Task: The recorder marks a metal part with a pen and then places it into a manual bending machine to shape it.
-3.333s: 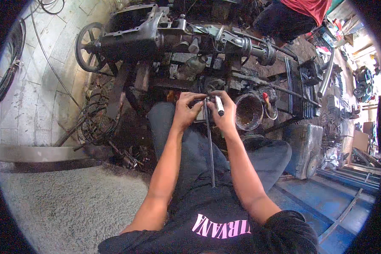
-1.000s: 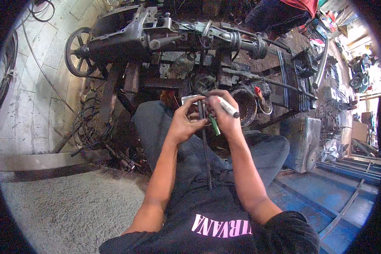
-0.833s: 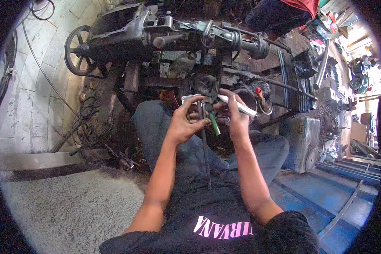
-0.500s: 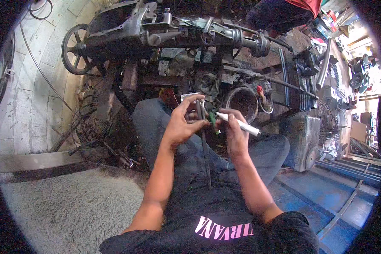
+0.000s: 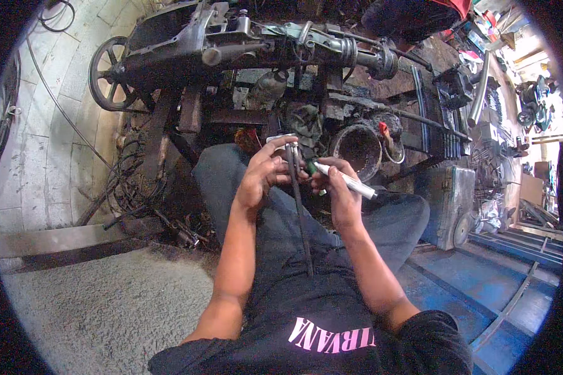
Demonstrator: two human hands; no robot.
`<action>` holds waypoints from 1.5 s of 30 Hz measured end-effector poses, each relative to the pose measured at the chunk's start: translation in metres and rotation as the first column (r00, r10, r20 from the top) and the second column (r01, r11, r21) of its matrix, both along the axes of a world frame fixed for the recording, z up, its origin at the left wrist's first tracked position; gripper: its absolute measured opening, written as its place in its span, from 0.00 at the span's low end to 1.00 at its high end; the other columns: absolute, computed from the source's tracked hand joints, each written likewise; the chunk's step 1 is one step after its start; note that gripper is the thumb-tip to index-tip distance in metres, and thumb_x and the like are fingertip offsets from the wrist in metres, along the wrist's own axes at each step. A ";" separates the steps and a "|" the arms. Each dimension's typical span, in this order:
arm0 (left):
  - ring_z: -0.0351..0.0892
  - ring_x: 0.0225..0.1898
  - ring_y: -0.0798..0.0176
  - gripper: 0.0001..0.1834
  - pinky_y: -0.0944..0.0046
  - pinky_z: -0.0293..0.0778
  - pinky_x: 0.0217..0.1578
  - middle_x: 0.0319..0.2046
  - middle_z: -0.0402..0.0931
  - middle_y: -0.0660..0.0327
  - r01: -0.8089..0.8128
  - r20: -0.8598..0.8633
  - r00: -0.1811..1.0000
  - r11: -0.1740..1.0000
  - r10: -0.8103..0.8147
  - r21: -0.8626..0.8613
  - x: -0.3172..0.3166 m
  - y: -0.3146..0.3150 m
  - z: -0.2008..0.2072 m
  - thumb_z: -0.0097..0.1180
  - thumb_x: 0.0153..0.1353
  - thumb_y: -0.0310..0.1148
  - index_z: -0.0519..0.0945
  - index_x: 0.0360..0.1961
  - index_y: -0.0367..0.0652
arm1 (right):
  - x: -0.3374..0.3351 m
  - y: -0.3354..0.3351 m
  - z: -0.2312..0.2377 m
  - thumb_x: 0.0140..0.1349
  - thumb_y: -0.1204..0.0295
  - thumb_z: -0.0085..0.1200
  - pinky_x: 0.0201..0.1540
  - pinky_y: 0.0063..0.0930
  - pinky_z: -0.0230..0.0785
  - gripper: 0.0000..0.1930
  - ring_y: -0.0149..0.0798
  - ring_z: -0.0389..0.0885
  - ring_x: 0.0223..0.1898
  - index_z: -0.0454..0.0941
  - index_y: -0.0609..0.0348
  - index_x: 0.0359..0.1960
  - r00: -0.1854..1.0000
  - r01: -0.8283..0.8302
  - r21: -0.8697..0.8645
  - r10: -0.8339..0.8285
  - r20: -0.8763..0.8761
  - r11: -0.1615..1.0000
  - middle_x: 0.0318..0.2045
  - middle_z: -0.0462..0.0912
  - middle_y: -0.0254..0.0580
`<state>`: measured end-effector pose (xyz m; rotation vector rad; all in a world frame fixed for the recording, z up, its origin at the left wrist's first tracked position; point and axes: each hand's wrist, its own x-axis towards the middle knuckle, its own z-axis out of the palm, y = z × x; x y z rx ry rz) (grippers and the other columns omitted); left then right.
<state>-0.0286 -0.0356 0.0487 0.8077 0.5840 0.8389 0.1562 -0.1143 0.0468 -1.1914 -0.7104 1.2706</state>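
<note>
My left hand [image 5: 260,180] is closed round the upper part of a long dark metal rod [image 5: 301,219], which slants down toward my lap. A small pale metal piece [image 5: 282,139] shows at the top of that hand, against the fingers. My right hand [image 5: 343,195] grips a white marker pen [image 5: 355,185], its tip end pointing left toward the rod. Between the two hands is a small green object [image 5: 311,167], partly hidden by the right fingers; its kind cannot be made out.
Ahead lies a long greasy machine [image 5: 244,53] with a spoked handwheel [image 5: 111,74] at its left end. Beyond my hands are a round dirty container [image 5: 356,150] and a clear plastic bottle [image 5: 270,84]. A grey metal case [image 5: 450,203] stands at right. Another person's dark-clothed leg [image 5: 406,22] shows at top.
Both hands have shifted slightly left with the rod and marker pen. The left thumb has drawn back from the green object, and less of that object shows between my hands.
</note>
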 end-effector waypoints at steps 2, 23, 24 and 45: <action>0.85 0.45 0.48 0.33 0.52 0.81 0.49 0.46 0.80 0.48 -0.001 -0.018 1.000 1.000 0.001 -0.014 0.000 0.000 0.002 0.49 0.65 0.43 0.67 0.67 0.37 | -0.002 -0.002 0.003 0.74 0.64 0.49 0.44 0.27 0.74 0.17 0.31 0.81 0.37 0.76 0.66 0.54 0.981 -0.028 0.057 0.016 0.196 0.998 0.37 0.84 0.42; 0.84 0.50 0.48 0.39 0.54 0.81 0.51 0.51 0.80 0.44 -0.007 -0.061 0.998 1.000 0.005 -0.024 -0.002 0.000 -0.003 0.53 0.60 0.49 0.65 0.68 0.37 | -0.007 -0.003 0.002 0.67 0.69 0.55 0.46 0.29 0.74 0.16 0.33 0.83 0.40 0.78 0.64 0.53 0.853 -0.093 0.193 -0.021 0.521 0.977 0.39 0.87 0.47; 0.84 0.50 0.48 0.39 0.54 0.81 0.51 0.51 0.80 0.44 -0.012 -0.054 0.998 1.000 0.011 -0.021 -0.002 0.000 -0.003 0.53 0.60 0.49 0.65 0.68 0.36 | -0.008 -0.003 0.008 0.69 0.68 0.52 0.50 0.30 0.73 0.16 0.35 0.83 0.44 0.77 0.66 0.53 0.840 -0.124 0.169 0.013 0.542 0.978 0.41 0.86 0.48; 0.84 0.51 0.44 0.40 0.51 0.79 0.54 0.54 0.78 0.41 0.020 -0.024 0.999 1.000 -0.021 -0.008 -0.003 0.001 -0.004 0.53 0.60 0.48 0.63 0.70 0.36 | -0.011 -0.005 0.004 0.68 0.71 0.55 0.40 0.26 0.73 0.12 0.28 0.80 0.34 0.79 0.66 0.47 0.851 -0.006 0.212 -0.107 0.515 0.977 0.32 0.85 0.43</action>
